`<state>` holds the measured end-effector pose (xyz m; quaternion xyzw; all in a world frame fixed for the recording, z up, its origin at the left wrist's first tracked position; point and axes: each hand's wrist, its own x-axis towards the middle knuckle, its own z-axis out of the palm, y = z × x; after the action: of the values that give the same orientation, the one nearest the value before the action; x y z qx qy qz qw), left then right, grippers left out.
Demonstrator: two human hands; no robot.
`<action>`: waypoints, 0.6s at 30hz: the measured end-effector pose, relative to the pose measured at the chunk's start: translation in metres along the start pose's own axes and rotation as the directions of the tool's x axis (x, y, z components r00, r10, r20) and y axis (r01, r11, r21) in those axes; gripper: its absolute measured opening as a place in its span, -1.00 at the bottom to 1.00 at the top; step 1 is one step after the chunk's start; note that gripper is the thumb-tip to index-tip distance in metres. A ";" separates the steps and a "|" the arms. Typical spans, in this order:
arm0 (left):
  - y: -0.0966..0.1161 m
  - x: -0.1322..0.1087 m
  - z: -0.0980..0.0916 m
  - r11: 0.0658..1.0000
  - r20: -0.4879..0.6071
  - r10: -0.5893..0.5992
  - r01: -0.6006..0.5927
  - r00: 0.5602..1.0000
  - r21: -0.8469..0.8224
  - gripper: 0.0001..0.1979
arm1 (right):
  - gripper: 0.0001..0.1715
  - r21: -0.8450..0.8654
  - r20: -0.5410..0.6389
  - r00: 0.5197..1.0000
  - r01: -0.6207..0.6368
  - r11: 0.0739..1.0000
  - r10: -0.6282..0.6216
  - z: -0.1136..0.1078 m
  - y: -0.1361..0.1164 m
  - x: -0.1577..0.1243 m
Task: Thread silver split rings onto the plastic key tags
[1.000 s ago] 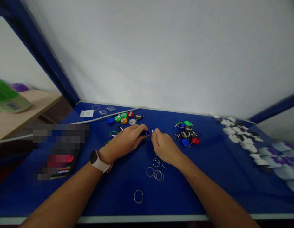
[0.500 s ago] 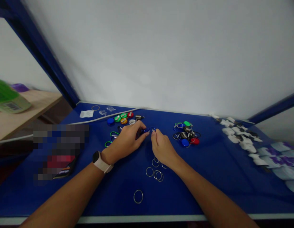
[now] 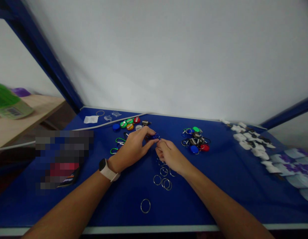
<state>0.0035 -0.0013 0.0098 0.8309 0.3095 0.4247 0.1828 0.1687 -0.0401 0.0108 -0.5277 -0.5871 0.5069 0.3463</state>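
Wears a watch [image 3: 103, 164] on the left wrist — black or nearly so in the case, squarish in outline, softly rounded at the corners. Joins to a broad, smooth band [image 3: 111, 173], pale with a faint pinkish-beige cast, wrapped closely round the wrist. Looks uniformly dark across the watch's front, too small to make out any marking. Goes bare along the left forearm [image 3: 74, 202] and the right forearm [image 3: 218, 196] alike — visible down to the lower edge of the view. Broadens along both forearms, narrows at both wrists. Shows a bare left hand [image 3: 134, 144] and a bare right hand [image 3: 171, 154], slender in the fingers.
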 end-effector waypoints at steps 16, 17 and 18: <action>-0.009 0.001 -0.009 0.999 -0.011 0.048 -0.048 0.999 0.002 -0.83 | -0.69 0.335 0.187 0.963 -0.247 0.909 0.193 -0.019 -0.024 -0.001; -0.009 0.001 -0.009 0.999 -0.010 0.049 -0.049 0.999 0.010 -0.83 | -0.69 0.343 0.193 0.961 -0.256 0.904 0.199 -0.019 -0.025 -0.001; -0.010 0.001 -0.009 0.999 -0.009 0.050 -0.050 0.999 0.020 -0.83 | -0.69 0.353 0.199 0.959 -0.262 0.898 0.201 -0.020 -0.025 -0.001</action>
<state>-0.0070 0.0070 0.0104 0.8381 0.2937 0.4301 0.1625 0.1809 -0.0347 0.0399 -0.4761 -0.4376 0.6875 0.3303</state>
